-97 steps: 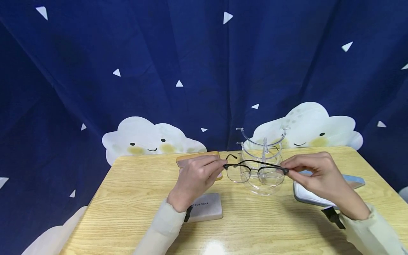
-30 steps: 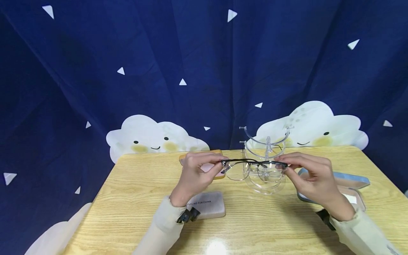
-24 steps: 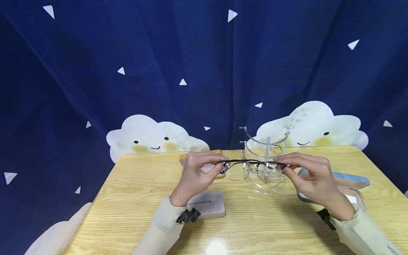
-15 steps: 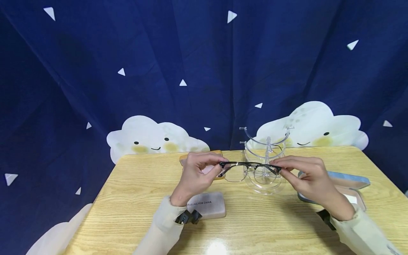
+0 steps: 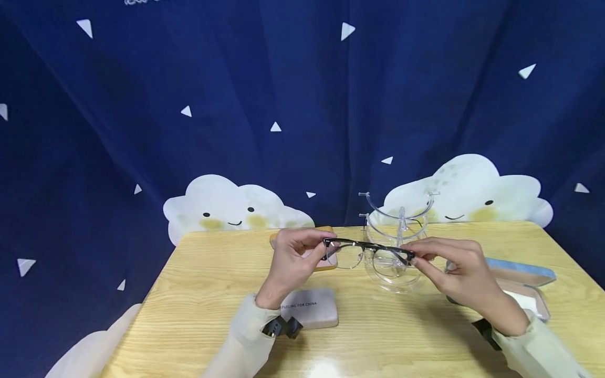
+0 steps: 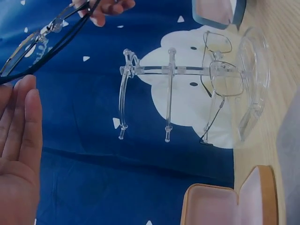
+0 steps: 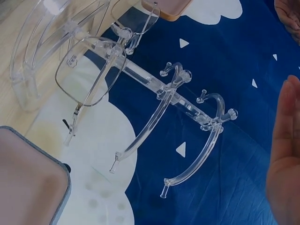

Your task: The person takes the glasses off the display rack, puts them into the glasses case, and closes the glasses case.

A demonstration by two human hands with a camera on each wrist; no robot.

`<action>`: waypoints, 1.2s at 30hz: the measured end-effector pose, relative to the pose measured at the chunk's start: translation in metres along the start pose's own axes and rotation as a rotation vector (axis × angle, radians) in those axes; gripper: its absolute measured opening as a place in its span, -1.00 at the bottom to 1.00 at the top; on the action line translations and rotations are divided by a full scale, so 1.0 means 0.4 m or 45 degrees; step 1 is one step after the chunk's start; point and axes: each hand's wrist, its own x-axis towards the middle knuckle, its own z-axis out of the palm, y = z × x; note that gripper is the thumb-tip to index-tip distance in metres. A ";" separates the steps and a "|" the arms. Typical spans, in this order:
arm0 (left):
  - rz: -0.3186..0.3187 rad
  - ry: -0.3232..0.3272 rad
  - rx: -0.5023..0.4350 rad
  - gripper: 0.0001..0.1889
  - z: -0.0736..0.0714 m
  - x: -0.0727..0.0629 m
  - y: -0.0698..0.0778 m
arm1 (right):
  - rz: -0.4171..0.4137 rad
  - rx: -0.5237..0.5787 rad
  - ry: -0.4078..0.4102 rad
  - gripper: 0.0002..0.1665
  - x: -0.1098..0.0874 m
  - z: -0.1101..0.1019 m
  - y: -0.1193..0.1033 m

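A pair of black-browed glasses (image 5: 366, 245) is held up over the table in front of the clear display stand (image 5: 401, 223). My left hand (image 5: 290, 268) pinches its left end between thumb and fingers. At the other end, my right hand (image 5: 465, 270) pinches the hinge corner. Dark temples show through the lenses. A second pair, thin metal-framed glasses (image 6: 226, 78), hangs on the stand's lower tier; the upper arms of the stand (image 7: 152, 119) carry nothing. In the right wrist view the held glasses are out of sight and only part of my hand (image 7: 283, 150) shows.
A grey glasses case (image 5: 312, 310) lies closed near my left wrist. An open orange case (image 6: 267, 197) sits behind my left hand. To the right, an open blue case (image 5: 520, 269) with a white cloth (image 5: 524, 302) lies partly behind my right hand. A blue curtain (image 5: 302, 79) hangs behind the table.
The temple that stuck out on the left 3.2 seconds ago now shows behind the lens. Over the last second the glasses have tilted, their right end dropping slightly. Both hands still grip them.
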 end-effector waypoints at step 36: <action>-0.385 -0.242 0.895 -0.92 -0.194 -0.027 -0.080 | 0.672 -0.457 -0.384 -0.84 0.076 0.215 0.039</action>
